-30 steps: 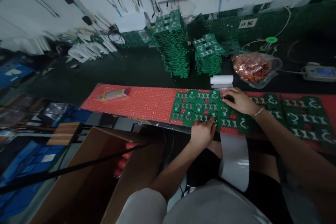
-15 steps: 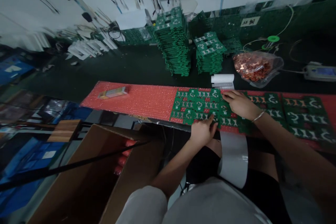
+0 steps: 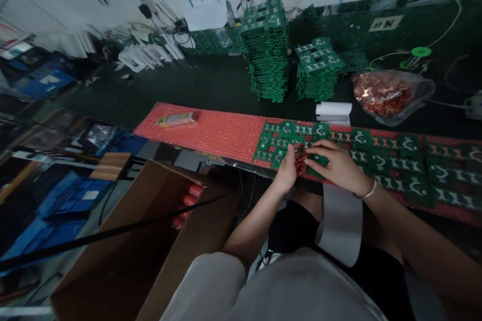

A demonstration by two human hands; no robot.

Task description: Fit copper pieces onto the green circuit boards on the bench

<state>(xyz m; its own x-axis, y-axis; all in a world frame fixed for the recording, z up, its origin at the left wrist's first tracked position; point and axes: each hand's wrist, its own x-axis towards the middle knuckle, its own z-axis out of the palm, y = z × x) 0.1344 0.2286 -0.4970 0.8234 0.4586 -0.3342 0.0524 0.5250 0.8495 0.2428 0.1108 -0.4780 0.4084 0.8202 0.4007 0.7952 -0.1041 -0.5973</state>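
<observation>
Green circuit boards (image 3: 399,163) lie in a row on a strip of red bubble wrap (image 3: 229,133) along the bench's front edge. Some carry copper-coloured pieces in their top row. My left hand (image 3: 289,168) is cupped over the boards, with small copper pieces (image 3: 300,163) at its fingers. Close on its right, my right hand (image 3: 335,163) reaches to the same pieces, thumb and forefinger near them. Whether the right fingertips grip a piece is too small to tell.
Behind the boards stand a tall board stack (image 3: 265,50), a shorter stack (image 3: 318,70), a white roll (image 3: 334,109) and a bag of copper pieces (image 3: 389,93). An open carton (image 3: 181,256) is below left. A small packet (image 3: 176,119) lies on the wrap.
My hands have come together over the boards, and copper pieces now show between them. The left no longer points at a board. The view has shifted, moving the bench scene rightward.
</observation>
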